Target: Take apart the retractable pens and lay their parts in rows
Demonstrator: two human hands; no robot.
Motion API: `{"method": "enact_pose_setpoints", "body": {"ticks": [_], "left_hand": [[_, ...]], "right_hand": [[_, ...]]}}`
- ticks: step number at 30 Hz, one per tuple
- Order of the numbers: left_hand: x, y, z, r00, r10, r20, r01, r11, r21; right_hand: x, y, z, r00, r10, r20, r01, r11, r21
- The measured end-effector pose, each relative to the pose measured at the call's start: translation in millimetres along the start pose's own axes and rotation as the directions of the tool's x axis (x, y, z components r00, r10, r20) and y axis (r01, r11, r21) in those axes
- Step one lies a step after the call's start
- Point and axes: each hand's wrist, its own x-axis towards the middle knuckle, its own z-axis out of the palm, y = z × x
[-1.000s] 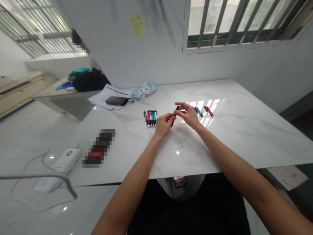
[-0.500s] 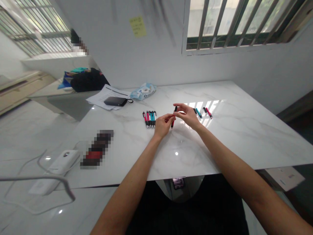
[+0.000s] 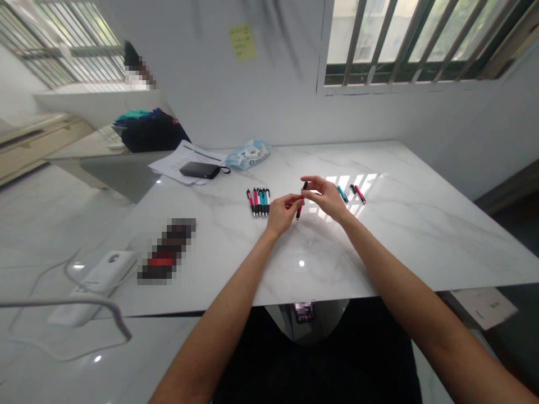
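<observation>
Clock from the hands, 12 = away from the wearer: white box [image 3: 103,275] at 8, then a dark item with a red patch [image 3: 168,252] (pixelated, can't tell what) nearer in at 8. Left hand [image 3: 284,214] pinched on the red barrel of the red-and-black pen [image 3: 299,211], right hand [image 3: 326,196] pinched at its black upper end, pen tilted between them; row of pens [image 3: 261,203] just beside at 9, teal piece [image 3: 342,194] and red piece [image 3: 359,194] at 3. Farther: black device [image 3: 200,169] on papers [image 3: 170,163] at 10, blue packet [image 3: 248,155] at 11.
</observation>
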Motion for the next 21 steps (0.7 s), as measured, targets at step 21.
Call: {"method": "enact_pose_setpoints", "body": {"ticks": [21], "left_hand": [[7, -10, -0.7, 0.997, -0.074, -0.032, 0.07, 0.991, -0.113]], "right_hand": [[41, -17, -64, 0.915, -0.229, -0.332, 0.1, 0.926, -0.364]]}}
